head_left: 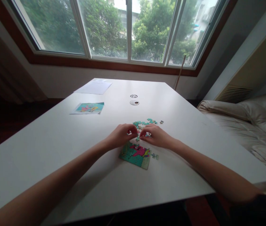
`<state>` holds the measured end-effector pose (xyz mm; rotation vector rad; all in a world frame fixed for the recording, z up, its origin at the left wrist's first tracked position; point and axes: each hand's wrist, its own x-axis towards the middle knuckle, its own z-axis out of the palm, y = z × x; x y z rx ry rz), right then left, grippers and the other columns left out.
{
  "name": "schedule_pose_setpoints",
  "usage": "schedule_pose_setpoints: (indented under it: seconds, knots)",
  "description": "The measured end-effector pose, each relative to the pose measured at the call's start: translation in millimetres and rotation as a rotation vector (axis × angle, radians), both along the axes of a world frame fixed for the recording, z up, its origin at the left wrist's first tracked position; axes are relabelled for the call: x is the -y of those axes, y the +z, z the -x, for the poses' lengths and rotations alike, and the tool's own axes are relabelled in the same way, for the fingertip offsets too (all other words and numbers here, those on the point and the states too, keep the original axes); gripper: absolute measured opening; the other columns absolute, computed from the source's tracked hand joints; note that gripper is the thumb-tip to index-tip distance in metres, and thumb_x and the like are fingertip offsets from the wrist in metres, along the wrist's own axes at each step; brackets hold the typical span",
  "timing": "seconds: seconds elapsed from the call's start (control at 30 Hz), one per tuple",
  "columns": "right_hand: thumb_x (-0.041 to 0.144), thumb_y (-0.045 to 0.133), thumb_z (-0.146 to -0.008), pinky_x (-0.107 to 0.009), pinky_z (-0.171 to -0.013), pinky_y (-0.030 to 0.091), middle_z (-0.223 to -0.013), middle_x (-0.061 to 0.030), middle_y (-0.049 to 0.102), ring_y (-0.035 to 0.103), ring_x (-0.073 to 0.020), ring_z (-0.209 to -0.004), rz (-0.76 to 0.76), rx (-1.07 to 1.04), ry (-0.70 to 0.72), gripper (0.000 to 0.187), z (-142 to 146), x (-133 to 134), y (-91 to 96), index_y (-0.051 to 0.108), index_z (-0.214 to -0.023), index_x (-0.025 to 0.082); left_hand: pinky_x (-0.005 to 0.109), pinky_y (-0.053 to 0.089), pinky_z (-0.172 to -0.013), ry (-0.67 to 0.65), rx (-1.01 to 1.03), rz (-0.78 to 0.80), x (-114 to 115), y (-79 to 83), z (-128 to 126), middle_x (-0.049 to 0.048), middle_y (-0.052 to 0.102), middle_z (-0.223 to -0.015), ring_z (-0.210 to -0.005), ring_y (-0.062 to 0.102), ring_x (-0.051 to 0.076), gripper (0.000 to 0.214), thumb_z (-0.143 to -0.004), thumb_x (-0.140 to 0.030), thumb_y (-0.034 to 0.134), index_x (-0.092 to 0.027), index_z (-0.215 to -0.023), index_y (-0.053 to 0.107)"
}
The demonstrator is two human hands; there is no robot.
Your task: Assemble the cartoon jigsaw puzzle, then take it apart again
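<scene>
Pink-and-teal puzzle (135, 157) | left hand (123, 135), right hand (155, 135) arched just beyond | fingers (134, 128) narrow, hold unclear

Puzzle (134, 157), teal and pink, partly assembled, flat, skewed; loose pieces (150, 120) scattered just beyond, apparently mostly teal.

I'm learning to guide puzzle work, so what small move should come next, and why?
Probably the right hand should try the small pieces against the assembled section: they lie just right of it, apart from the main scatter of loose pieces. Whether that hand already holds a piece is unclear.
</scene>
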<state>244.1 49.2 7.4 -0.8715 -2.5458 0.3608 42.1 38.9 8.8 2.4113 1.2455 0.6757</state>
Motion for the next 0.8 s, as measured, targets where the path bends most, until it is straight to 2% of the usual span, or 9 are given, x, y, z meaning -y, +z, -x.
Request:
schedule_pose_setpoints:
  seconds: [0.2,0.3,0.37,0.43,0.47,0.53,0.57,0.67,0.8]
  knots:
    - [0.025,0.056,-0.084,-0.028,-0.074,0.040,-0.081,-0.0044,0.064,0.055,-0.0147,-0.076,-0.022,0.058,0.085,0.015,1,2,-2.3,0.069,-0.090,0.022,0.023,0.045,-0.065,0.085,-0.069,-0.032,-12,-1.1,15,0.0011,0.067,-0.076,-0.067,0.059,0.013,0.012,-0.077,-0.020,0.056,-0.019,-0.082,0.067]
    - [0.026,0.055,-0.085,-0.031,-0.075,0.040,-0.084,-0.0065,0.064,0.055,-0.0171,-0.079,-0.062,0.115,0.017,0.017,-4,-2,0.8,0.070,-0.091,0.022,0.032,0.045,-0.076,0.168,-0.154,-0.063,-17,-2.5,27,0.0074,0.064,-0.093,-0.083,0.058,0.019,0.019,-0.079,-0.026,0.054,-0.018,-0.093,0.066]
    - [0.031,0.054,-0.085,-0.035,-0.080,0.041,-0.092,-0.0087,0.064,0.055,-0.0194,-0.085,-0.056,0.147,-0.025,0.022,-14,-9,6.8,0.068,-0.099,0.022,0.037,0.043,-0.083,0.216,-0.230,-0.045,-18,-2.4,34,0.0124,0.060,-0.105,-0.095,0.056,0.024,0.033,-0.080,-0.036,0.053,-0.016,-0.105,0.062]
    - [0.043,0.056,-0.081,-0.039,-0.087,0.040,-0.110,-0.0114,0.058,0.053,-0.0238,-0.101,-0.006,0.186,-0.040,0.040,-31,-19,12.9,0.060,-0.117,0.024,0.042,0.040,-0.088,0.239,-0.313,0.008,-18,-2.7,40,0.0173,0.054,-0.118,-0.108,0.050,0.031,0.053,-0.077,-0.048,0.053,-0.015,-0.118,0.055]
    - [0.051,0.059,-0.076,-0.042,-0.092,0.038,-0.123,-0.0126,0.051,0.048,-0.0270,-0.111,0.032,0.214,-0.043,0.058,-41,-25,14.6,0.050,-0.127,0.025,0.045,0.038,-0.091,0.241,-0.352,0.041,-18,-3.4,43,0.0195,0.049,-0.125,-0.114,0.045,0.034,0.063,-0.075,-0.054,0.054,-0.014,-0.123,0.050]
    - [0.062,0.068,-0.059,-0.047,-0.101,0.030,-0.143,-0.0142,0.029,0.029,-0.0342,-0.129,0.129,0.292,-0.105,0.099,-63,-38,12.8,0.025,-0.142,0.026,0.050,0.033,-0.096,0.234,-0.419,0.110,-17,-6.2,45,0.0224,0.036,-0.138,-0.124,0.035,0.038,0.078,-0.073,-0.062,0.051,-0.013,-0.133,0.040]
    - [0.065,0.070,-0.053,-0.049,-0.104,0.026,-0.146,-0.0150,0.021,0.020,-0.0362,-0.133,0.176,0.329,-0.150,0.112,-72,-44,9.2,0.016,-0.144,0.026,0.052,0.029,-0.098,0.226,-0.445,0.141,-17,-8.0,45,0.0229,0.030,-0.142,-0.128,0.029,0.039,0.081,-0.075,-0.064,0.047,-0.013,-0.136,0.035]
    - [0.068,0.069,-0.049,-0.056,-0.105,0.016,-0.149,-0.0195,0.009,0.007,-0.0416,-0.135,0.284,0.427,-0.228,0.125,-87,-58,-8.3,0.002,-0.145,0.022,0.057,0.018,-0.102,0.189,-0.490,0.197,-15,-12.5,41,0.0217,0.015,-0.147,-0.135,0.016,0.036,0.083,-0.081,-0.067,0.032,-0.011,-0.142,0.022]
    - [0.070,0.065,-0.054,-0.059,-0.106,0.008,-0.150,-0.0188,0.005,0.001,-0.0412,-0.135,0.249,0.385,-0.187,0.122,-72,-59,-24.4,-0.002,-0.145,0.022,0.056,0.009,-0.105,0.114,-0.498,0.188,-17,-12.6,27,0.0167,0.006,-0.149,-0.137,0.006,0.030,0.083,-0.084,-0.067,0.023,-0.012,-0.144,0.010]
